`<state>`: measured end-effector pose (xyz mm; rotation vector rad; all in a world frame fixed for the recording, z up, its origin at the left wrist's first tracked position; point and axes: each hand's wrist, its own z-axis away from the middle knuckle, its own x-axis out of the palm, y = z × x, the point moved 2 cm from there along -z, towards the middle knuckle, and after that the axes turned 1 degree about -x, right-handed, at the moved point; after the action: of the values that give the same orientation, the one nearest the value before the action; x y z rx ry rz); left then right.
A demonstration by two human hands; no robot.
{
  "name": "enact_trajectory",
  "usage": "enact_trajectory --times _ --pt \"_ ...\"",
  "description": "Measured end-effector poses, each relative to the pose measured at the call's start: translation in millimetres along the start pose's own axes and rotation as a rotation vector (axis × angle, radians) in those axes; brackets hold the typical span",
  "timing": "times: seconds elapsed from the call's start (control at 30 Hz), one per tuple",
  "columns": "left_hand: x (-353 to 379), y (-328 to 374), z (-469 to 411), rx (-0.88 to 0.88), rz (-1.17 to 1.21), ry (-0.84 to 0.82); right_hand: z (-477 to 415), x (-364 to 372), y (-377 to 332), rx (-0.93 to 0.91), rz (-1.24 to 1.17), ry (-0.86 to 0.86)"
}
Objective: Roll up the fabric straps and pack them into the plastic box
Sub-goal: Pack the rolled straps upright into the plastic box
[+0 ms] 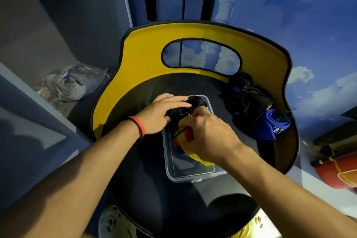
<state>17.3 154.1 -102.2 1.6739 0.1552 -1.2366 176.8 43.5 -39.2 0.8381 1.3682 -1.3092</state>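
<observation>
A clear plastic box (195, 175) stands on the black seat of a chair. Rolled black straps (197, 101) fill its far end, and a yellow and orange rolled strap (182, 137) lies in its middle. My left hand (164, 113) rests over the black rolls with its fingers stretched across them. My right hand (208, 135) reaches into the box, its fingers curled down onto the yellow roll and the black roll beside it. The fingertips of my right hand are hidden. A blue rolled strap (270, 123) and more black straps (251, 100) lie on the seat to the right.
The chair has a yellow backrest (143, 60) with an oval cut-out, curving round the seat. A pale shoe and clutter (75, 85) lie on the floor at left. A red cylinder (336, 174) lies at right. My feet in light clogs (116, 224) show below the seat.
</observation>
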Motion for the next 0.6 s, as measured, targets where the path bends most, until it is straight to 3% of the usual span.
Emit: enact_trajectory --times 0.23,0.47,0.6 --pt "-3.3 -2.3 1.2 -0.032 0.076 -0.017 -24.8 35.1 -8.0 -0.040 -0.038 0.095" --pt "-4.5 -1.7 5.0 -0.010 0.103 0.032 -18.0 59.3 4.7 -0.072 -0.277 0.214" --pt "-3.6 -3.6 4.2 0.000 0.062 0.025 -7.2 60.6 10.8 -0.099 -0.339 0.137"
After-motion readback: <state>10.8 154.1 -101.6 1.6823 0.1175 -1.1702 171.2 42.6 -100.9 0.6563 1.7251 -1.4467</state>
